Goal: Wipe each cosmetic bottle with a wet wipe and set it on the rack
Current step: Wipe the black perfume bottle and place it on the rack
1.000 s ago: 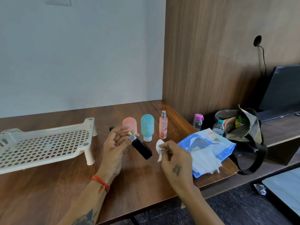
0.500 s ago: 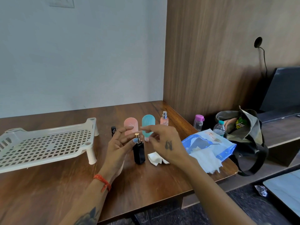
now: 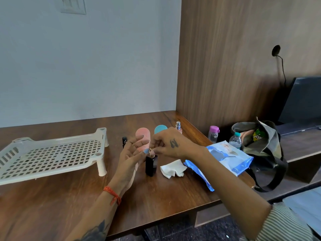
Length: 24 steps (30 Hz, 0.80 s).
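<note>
On the left of the wooden table point(image 3: 52, 202) stands a white rack point(image 3: 50, 155) with a perforated top and short legs; nothing lies on it. Just to the right of the rack, a small black tube point(image 3: 124, 141) stands upright. Next comes the left hand point(image 3: 129, 159), with its palm turned up and its fingers straight and relaxed; its thumb touches the top of the black bottle point(image 3: 151, 165). An orange thread point(image 3: 112, 194) is tied around the left wrist. The black bottle stands upright on the table between the 2 hands. Behind the hands stand 3 more bottles in a row: a pink bottle point(image 3: 141, 134), a teal bottle point(image 3: 160, 129) and a slim spray bottle point(image 3: 178, 126), all partly hidden. The right hand point(image 3: 171, 144) comes from the right, and its fingertips pinch the golden cap of the black bottle. To the right of the bottle, a crumpled wet wipe point(image 3: 172, 168) lies on the table, touched by no hand. Further right lies the blue pack of wipes point(image 3: 224, 158), open. Beside the table edge stand a small bottle with a purple lid point(image 3: 213, 133), a water bottle point(image 3: 235, 140) and a dark bag point(image 3: 264, 150).
</note>
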Each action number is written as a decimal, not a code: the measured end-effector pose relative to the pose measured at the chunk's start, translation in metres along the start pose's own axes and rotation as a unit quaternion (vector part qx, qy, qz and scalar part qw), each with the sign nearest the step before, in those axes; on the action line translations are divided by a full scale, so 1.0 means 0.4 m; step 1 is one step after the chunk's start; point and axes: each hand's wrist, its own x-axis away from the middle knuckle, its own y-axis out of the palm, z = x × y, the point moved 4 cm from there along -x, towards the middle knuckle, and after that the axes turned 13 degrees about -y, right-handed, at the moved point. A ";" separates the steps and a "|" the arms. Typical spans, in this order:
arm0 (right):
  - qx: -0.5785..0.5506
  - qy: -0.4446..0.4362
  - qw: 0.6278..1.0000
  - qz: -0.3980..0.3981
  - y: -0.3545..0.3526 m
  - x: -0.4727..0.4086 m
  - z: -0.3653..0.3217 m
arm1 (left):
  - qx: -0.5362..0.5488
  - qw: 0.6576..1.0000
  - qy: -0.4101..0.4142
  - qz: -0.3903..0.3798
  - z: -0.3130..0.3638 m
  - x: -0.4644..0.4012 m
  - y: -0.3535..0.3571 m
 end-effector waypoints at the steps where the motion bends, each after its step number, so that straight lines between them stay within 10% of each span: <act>1: -0.002 -0.003 1.000 -0.001 -0.001 -0.002 -0.003 | -0.002 1.000 0.002 0.005 0.007 0.005 -0.003; 24: -0.075 -0.084 0.986 0.122 -0.027 -0.307 -0.167 | -0.068 0.969 0.104 0.213 0.241 0.010 -0.377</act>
